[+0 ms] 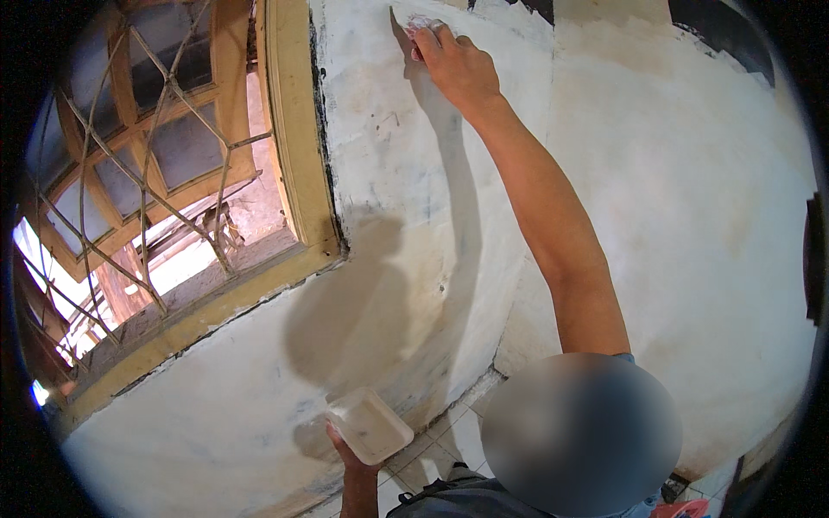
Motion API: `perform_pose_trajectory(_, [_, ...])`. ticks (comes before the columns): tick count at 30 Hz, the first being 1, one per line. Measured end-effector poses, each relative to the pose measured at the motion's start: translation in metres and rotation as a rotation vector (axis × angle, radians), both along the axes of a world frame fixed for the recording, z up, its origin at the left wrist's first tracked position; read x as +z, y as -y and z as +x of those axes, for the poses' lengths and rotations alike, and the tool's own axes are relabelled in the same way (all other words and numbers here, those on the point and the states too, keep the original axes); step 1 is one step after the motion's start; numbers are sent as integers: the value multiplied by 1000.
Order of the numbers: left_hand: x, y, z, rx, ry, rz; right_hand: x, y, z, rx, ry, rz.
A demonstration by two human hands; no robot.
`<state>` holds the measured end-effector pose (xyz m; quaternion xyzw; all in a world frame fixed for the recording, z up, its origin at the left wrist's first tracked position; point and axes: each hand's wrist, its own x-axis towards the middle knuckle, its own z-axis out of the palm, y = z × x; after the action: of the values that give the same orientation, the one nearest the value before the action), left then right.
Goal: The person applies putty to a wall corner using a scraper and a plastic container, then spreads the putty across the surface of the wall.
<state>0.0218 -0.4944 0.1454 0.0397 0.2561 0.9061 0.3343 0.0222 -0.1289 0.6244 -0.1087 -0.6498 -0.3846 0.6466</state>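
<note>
My right hand [456,69] is raised high against the white wall [484,224], its fingers closed round a small scraper [418,50]. Pinkish red shows on the scraper, and white paste is smeared beside the fingers. A thin, dark, blade-like shape stands out to the left of it; whether that is the blade or its shadow I cannot tell. Low down, my left hand [350,453] grips a shallow off-white plastic tray [373,425] by its left edge, fingers partly hidden beneath. The tray is tilted, and pale residue appears to coat its inside.
At the left is a yellow wooden window frame [298,121] with a metal grille [142,177] and a hinged wooden sash [229,73]. Light floor tiles [436,449] meet the wall below. Dark unpainted patches [725,34] mark the top right. A blurred oval hides the lower right.
</note>
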Motion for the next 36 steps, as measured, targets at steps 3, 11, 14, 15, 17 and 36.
perform_pose_trajectory(3, [-5,-4,-5,-6,-6,-2,5,-17,1,-51,97,-4])
perform_pose_trajectory(11, [-2,-7,-3,-24,-10,39,-29,-22,37,-60,179,90])
perform_pose_trajectory(14, [-6,-16,-7,-111,-23,25,-3,-27,48,12,-12,-12])
perform_pose_trajectory(15, [16,-21,3,-100,29,16,5,-30,49,4,-12,-15])
perform_pose_trajectory(17, [25,-22,8,-81,74,5,25,-30,45,-9,-44,-29])
perform_pose_trajectory(36, [-17,-10,-1,-21,22,7,5,-48,40,118,-15,-188])
